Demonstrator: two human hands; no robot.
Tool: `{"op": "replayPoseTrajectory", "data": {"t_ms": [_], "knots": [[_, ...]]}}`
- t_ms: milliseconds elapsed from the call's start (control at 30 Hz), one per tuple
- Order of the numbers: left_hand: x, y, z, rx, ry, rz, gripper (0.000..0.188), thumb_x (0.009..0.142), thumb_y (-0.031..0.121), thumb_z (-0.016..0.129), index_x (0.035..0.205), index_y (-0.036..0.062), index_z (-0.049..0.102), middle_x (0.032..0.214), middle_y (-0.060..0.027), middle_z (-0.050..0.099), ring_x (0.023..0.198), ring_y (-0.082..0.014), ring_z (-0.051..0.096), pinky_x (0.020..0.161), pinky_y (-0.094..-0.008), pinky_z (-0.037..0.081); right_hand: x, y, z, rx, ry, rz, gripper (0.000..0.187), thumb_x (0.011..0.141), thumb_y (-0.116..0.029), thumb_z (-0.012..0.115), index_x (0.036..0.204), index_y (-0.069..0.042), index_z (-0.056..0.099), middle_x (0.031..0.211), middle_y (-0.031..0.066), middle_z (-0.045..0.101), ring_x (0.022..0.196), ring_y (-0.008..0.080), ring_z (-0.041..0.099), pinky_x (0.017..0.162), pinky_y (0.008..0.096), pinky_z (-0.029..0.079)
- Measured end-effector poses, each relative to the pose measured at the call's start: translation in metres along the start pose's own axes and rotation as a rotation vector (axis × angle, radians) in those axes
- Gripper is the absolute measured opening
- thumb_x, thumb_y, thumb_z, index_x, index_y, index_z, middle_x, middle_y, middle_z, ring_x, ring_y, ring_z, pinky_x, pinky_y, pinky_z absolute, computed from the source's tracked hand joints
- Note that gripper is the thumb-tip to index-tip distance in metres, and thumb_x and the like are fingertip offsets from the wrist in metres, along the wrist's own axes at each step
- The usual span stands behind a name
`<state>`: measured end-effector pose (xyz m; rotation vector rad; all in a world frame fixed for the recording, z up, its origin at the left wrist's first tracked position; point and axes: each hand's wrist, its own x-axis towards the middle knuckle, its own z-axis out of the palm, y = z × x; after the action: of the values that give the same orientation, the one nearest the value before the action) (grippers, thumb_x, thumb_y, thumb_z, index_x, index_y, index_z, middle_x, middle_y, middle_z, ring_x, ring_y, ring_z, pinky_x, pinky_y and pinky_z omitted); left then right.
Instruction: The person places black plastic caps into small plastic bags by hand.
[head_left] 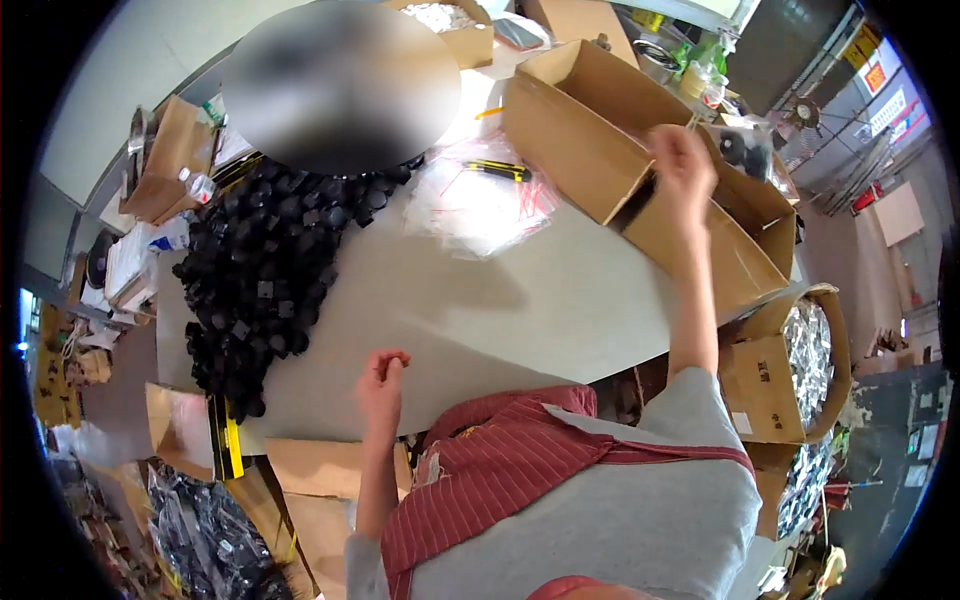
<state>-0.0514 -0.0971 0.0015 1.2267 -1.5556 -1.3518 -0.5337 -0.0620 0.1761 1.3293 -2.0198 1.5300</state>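
So you've got the worktop (450, 300), and two open boxes (575, 145) (700, 250) in a row slanting down its right edge. Black parts (265, 270) are heaped along the left edge, long way running far to near; your left hand's the closer one, heap's up and left of it. Bags (480, 215) sit toward the far edge. Your right hand (685, 175) is over the boxes, fingers curled, blurry; left hand (380, 385), near edge, is curled too. Can't tell if either's holding anything tbh.
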Motion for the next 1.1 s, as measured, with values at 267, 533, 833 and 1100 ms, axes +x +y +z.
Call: {"op": "replayPoseTrajectory", "data": {"t_ms": [267,533,833,1100], "knots": [[-0.01,0.015,0.017,0.122,0.069,-0.062,0.027,0.096,0.009,0.056,0.121,-0.0008,0.052,0.104,-0.0105,0.07,0.095,-0.0163,0.064,0.086,-0.0295,0.049,-0.067,0.059,0.267,-0.227,-0.639,-0.058,0.048,0.085,-0.037,0.069,0.111,0.002,0.061,0.11,0.0271,0.061,0.101,0.0408,0.062,0.088,0.0468,0.051],[-0.032,-0.047,-0.023,0.014,0.264,-0.04,0.029,0.094,0.005,0.056,0.121,-0.0021,0.05,0.106,-0.0122,0.067,0.101,-0.0173,0.062,0.09,-0.0308,0.048,-0.037,0.113,0.351,-0.383,-0.679,0.353,0.055,0.074,-0.04,0.076,0.111,-0.001,0.069,0.114,0.0221,0.067,0.103,0.0322,0.067,0.089,0.0413,0.052],[-0.034,-0.012,0.018,-0.228,0.23,-0.121,0.047,0.092,0.018,0.067,0.131,-0.0015,0.047,0.122,-0.014,0.061,0.112,-0.0206,0.058,0.094,-0.0352,0.049,-0.113,-0.038,0.252,0.383,-0.51,-0.524,0.025,0.081,-0.004,0.062,0.106,-0.002,0.062,0.122,0.0204,0.061,0.114,0.0381,0.056,0.099,0.0482,0.043],[0.009,0.033,0.023,-0.751,0.216,-0.204,0.039,0.098,0.022,0.059,0.13,0.0016,0.052,0.115,-0.0114,0.065,0.111,-0.0224,0.061,0.096,-0.0368,0.05,-0.228,-0.13,0.167,0.651,-1.163,-0.925,0.038,0.084,-0.006,0.061,0.122,-0.003,0.059,0.134,0.0169,0.056,0.131,0.0395,0.047,0.117,0.0491,0.028]]}}
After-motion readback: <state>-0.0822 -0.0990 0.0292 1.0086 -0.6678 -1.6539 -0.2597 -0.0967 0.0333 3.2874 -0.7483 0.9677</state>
